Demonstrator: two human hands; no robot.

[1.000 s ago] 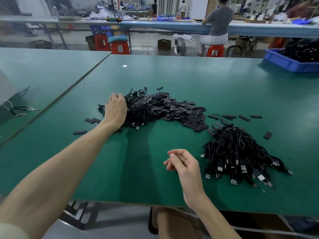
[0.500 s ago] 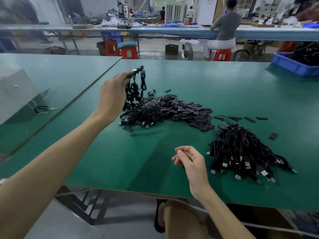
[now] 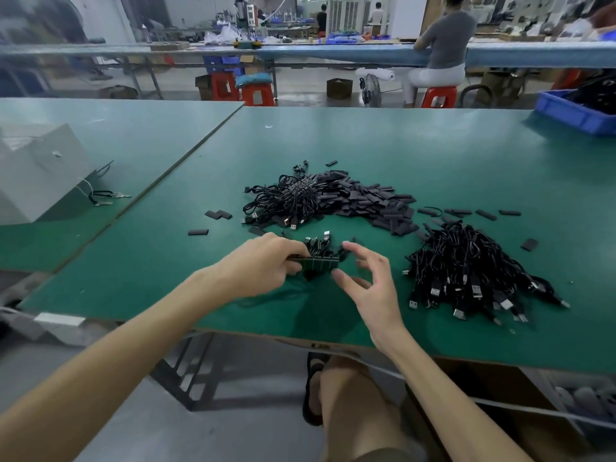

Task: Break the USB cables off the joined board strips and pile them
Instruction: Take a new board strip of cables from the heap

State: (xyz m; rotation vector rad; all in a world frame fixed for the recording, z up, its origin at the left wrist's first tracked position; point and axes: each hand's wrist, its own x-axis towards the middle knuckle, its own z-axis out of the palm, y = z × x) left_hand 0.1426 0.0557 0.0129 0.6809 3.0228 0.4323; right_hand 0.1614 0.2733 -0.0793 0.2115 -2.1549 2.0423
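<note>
1. Since half a second ago, the left hand (image 3: 263,265) has come down from beside the far heap (image 3: 286,201) to the near middle of the tabletop (image 3: 366,145). It has brought a board strip (image 3: 318,263) with it. The right hand (image 3: 370,285) has uncurled and moved up to meet it.
2. The left grip is narrow, with fingers curled over the strip's left end. The right grip is wide and holds nothing, with thumb and forefinger spread either side of the strip's right end. I cannot tell whether they touch it.
3. The strip hangs just above the tabletop in front of the heap. Short black cables (image 3: 318,245) bunch along its far edge, and one metal plug sticks up.
4. The green strip shows dividing lines, so it probably snaps stiffly along them. The cables look light and floppy and are likely to snag each other. The better hold is probably on the board beside a line, not on the wire.
5. Bare green lies beneath and to the left of the hands. The finished pile (image 3: 466,271) sits near on the right, and loose black sleeves (image 3: 370,198) spread behind. The tabletop's front edge runs close under the wrists, so dropped pieces could fall off. A blue bin (image 3: 573,115) stands well apart.
</note>
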